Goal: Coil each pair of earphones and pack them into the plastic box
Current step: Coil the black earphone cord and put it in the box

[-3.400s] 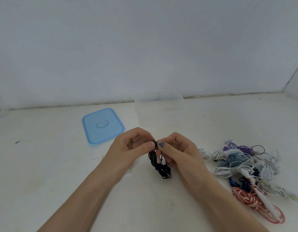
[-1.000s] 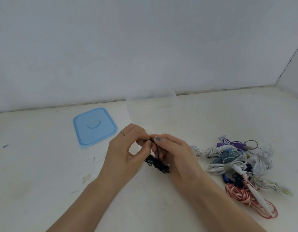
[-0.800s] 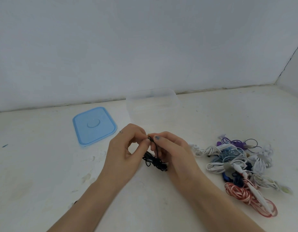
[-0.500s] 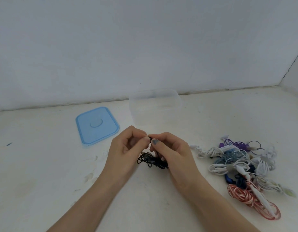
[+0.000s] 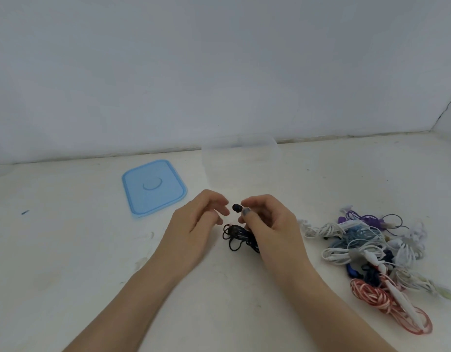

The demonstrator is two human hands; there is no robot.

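Centrally, the right hand point(image 5: 270, 224) pinches one bud of the black earphones point(image 5: 238, 236), whose loose bundle hangs below its fingers just above the table point(image 5: 67, 262); the left hand point(image 5: 194, 224), fingers loosely curled, holds nothing. Coiling appears unfinished. Next, probably: tuck the end, then carry the bundle to the clear plastic box point(image 5: 240, 158) beyond, passing the unsorted earphone pile point(image 5: 371, 250)

A white tabletop point(image 5: 67, 262) with a small blue mark point(image 5: 24, 212) meets a pale wall point(image 5: 219, 67).
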